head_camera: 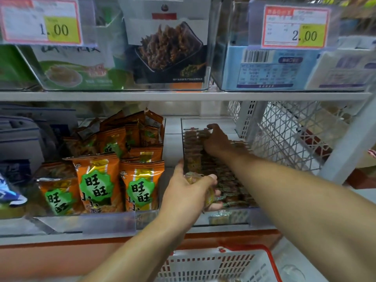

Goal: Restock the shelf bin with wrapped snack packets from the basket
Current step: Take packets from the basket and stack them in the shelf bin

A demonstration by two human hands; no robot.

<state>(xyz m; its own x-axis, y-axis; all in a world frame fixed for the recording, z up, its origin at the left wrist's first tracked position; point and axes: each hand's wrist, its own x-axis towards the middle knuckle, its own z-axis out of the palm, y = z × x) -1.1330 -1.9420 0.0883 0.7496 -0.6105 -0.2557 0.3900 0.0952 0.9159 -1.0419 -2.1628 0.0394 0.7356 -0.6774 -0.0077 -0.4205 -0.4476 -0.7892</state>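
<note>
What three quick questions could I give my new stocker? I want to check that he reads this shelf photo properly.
1. True or false: the right hand reaches deep into the clear bin.
2. What does the left hand grip? A) wrapped packets B) a price tag C) the basket rim
3. Fill in: the orange bags stand to the ___ of that bin.

Key: 1 true; 2 A; 3 left.
</note>
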